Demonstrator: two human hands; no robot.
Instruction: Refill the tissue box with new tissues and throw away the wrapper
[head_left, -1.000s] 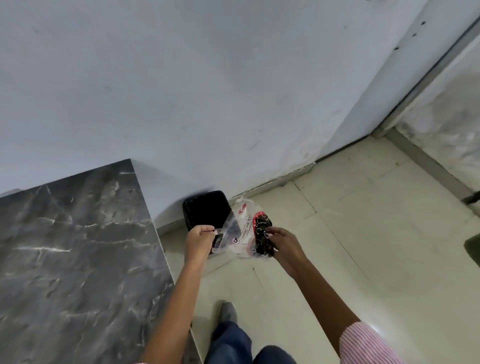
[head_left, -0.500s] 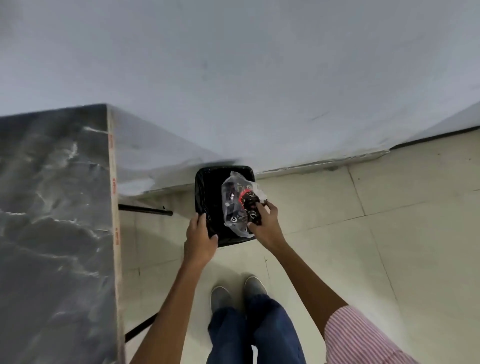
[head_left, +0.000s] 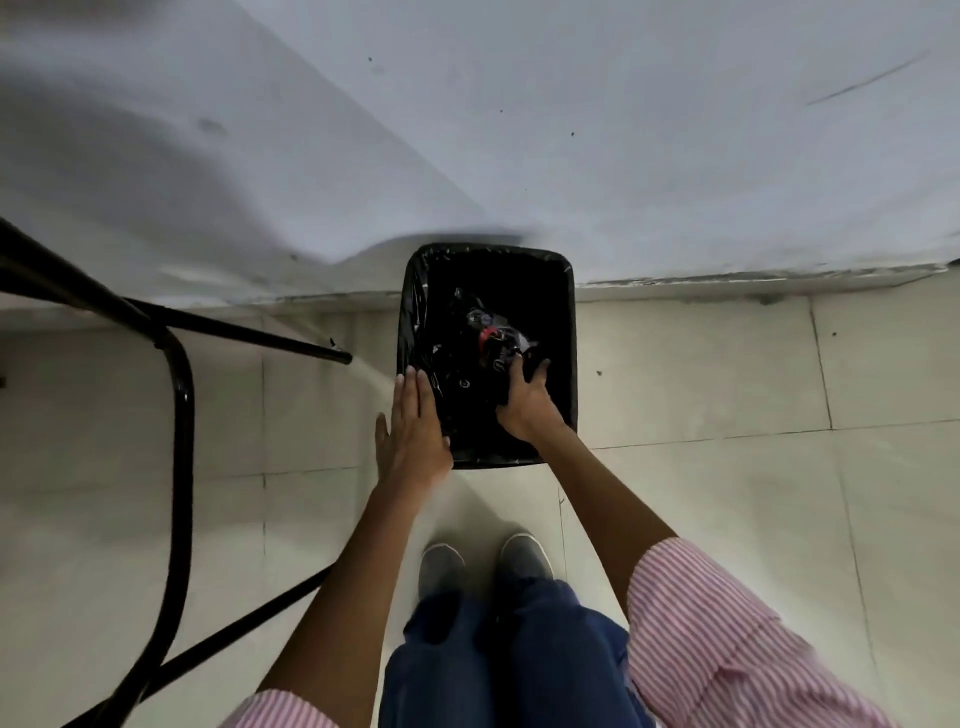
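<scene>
Standing over the bin (head_left: 569, 332), I can see my two shoes (head_left: 441, 569) on the floor tiles (head_left: 701, 374) just in front of its near edge. My left hand (head_left: 413, 431) is flat and loose, fingers spread, holding nothing, and it lies on the near left corner of the bin rim. My right hand (head_left: 524, 400) is reaching down inside, close to the right wall, and its fingers are curled around the crinkly wrapper (head_left: 493, 343). The wrapper is in the middle of the bin, down in the black liner (head_left: 415, 312), with a bit of red print showing.

I think the throwing-away part is almost done. What could go wrong? The wrapper is light and springy. If I pull my hand out fast, it might stick to my fingers and come back up, or pop over the rim onto the tiles. My left hand could also push the liner down off the corner. The bin is light too, so leaning on it might tip it toward the wall (head_left: 571, 130) behind its far edge.
</scene>
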